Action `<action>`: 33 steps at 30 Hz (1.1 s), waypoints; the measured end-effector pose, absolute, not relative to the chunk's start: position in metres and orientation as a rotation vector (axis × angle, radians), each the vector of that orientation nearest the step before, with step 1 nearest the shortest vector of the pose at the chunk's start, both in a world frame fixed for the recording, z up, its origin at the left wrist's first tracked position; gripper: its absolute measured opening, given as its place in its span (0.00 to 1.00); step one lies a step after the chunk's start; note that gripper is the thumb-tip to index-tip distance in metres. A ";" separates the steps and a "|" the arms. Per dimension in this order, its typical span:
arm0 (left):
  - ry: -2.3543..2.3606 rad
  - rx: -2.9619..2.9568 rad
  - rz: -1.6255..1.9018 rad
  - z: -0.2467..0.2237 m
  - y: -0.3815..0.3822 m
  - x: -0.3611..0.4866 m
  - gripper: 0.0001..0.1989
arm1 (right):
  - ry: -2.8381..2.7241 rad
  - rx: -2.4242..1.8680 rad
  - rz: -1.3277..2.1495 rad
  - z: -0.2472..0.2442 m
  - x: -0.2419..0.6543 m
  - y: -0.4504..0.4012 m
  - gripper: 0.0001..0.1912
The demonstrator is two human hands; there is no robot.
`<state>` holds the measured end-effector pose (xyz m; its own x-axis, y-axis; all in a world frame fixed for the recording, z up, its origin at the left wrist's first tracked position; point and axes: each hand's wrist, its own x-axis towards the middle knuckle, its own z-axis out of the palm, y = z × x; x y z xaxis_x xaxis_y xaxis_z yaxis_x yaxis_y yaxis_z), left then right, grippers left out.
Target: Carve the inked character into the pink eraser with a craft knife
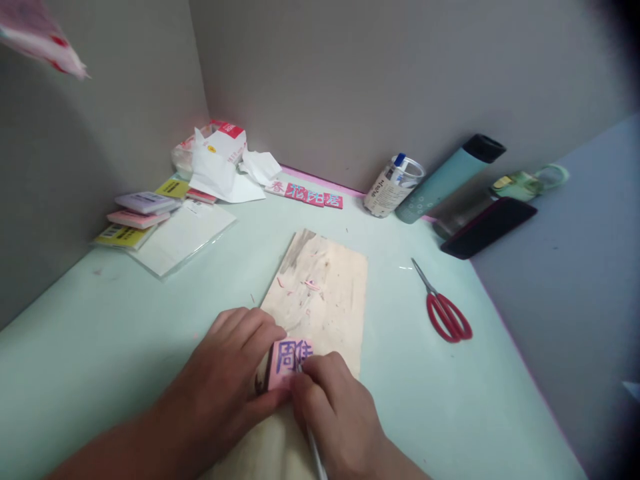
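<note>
A pink carving block (pixel 280 381) with purple characters on its face lies at the near part of a wooden board (pixel 345 287). My left hand (pixel 235 363) is closed around its left side, fingers at the far edge and thumb along the near edge. In my right hand (pixel 337 407) is a slim carving knife (pixel 316 455), pinched like a pen, its tip on the right-hand character. Its exact blade shape is hidden by the fingers. Small pink shavings (pixel 311 285) are scattered on the board.
Red-handled scissors (pixel 449 319) lie to the right. Behind are a can (pixel 387 190), a teal bottle (pixel 445 177), a phone (pixel 490 228) and several carved pink pieces (pixel 314 196). Packaged blocks (pixel 145 202), a plastic sleeve (pixel 185 233) and a tissue pack (pixel 231 143) sit at left.
</note>
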<state>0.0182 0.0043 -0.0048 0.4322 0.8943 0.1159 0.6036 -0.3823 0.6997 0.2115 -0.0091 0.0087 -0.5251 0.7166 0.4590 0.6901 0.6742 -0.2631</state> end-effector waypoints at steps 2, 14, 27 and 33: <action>1.262 2.113 0.667 -0.004 0.005 0.019 0.07 | -2.345 -1.091 0.075 0.008 0.212 -0.010 0.18; 1.278 2.138 0.680 -0.008 0.004 0.019 0.08 | -1.928 -1.087 0.480 -0.015 0.222 -0.015 0.08; 1.251 2.155 0.696 -0.006 0.005 0.020 0.09 | -1.887 -1.135 0.646 -0.009 0.222 -0.013 0.07; 1.231 2.167 0.684 -0.007 0.004 0.019 0.12 | -1.918 -1.067 0.646 -0.003 0.222 -0.012 0.09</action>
<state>0.0185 0.0042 -0.0070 0.4511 0.8784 0.1581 0.5983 -0.4290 0.6768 0.2217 -0.0118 -0.0033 -0.2966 0.8608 0.4136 0.4349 0.5073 -0.7440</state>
